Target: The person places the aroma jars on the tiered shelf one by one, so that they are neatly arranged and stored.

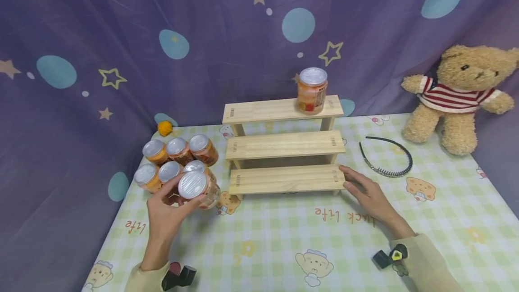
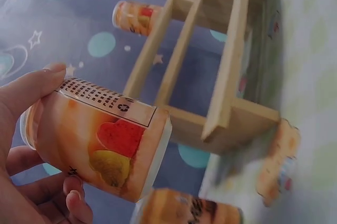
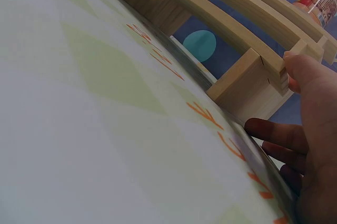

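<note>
My left hand (image 1: 166, 208) grips a can (image 1: 193, 185) with a silver ribbed lid and an orange label, its thumb and fingers around the sides. The red and yellow heart shapes on that can (image 2: 118, 145) show in the left wrist view. Behind and below it stand several similar cans (image 1: 170, 171) in two rows on the table's left. A three-step wooden rack (image 1: 285, 145) stands at mid-table. Another can (image 1: 312, 91) sits upright on its top step, toward the right. My right hand (image 1: 371, 197) touches the right end of the rack's bottom step, with its fingers loosely extended.
A black headband (image 1: 389, 172) lies right of the rack. A teddy bear (image 1: 458, 98) in a striped shirt sits at the back right. One small orange pompom (image 1: 165, 128) is behind the cans. A purple curtain (image 1: 227, 35) rises behind the checked tablecloth (image 1: 275, 238).
</note>
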Demonstrator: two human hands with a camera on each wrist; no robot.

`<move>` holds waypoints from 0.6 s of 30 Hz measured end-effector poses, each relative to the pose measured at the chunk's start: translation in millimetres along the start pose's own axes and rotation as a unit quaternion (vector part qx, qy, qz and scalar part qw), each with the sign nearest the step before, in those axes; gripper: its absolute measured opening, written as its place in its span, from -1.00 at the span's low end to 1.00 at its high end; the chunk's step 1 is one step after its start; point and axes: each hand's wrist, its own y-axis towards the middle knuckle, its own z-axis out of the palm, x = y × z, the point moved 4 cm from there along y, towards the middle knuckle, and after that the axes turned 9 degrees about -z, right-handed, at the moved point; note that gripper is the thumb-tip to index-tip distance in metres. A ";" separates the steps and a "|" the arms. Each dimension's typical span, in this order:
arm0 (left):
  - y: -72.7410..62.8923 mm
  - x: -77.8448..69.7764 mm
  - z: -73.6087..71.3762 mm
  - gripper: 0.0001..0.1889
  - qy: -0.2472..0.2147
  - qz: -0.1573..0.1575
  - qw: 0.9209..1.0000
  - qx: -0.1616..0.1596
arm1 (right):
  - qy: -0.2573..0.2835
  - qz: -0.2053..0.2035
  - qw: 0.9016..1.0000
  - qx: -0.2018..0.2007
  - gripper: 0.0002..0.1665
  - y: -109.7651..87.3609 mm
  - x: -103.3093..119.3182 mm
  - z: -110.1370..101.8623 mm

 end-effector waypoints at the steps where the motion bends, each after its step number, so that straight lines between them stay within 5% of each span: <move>1: 0.9 -3.8 1.6 -0.34 -0.002 0.007 1.000 0.004 | -0.001 0.000 1.000 0.000 -0.40 0.0 0.1 0.1; 7: 8.0 -24.3 11.7 -0.33 -0.016 0.033 0.999 0.030 | 0.002 -0.001 1.000 0.000 -0.40 0.2 1.2 0.3; 18: 26.7 -58.0 36.0 -0.38 0.009 0.033 0.996 0.083 | 0.004 -0.001 1.000 0.001 -0.41 0.5 0.7 0.2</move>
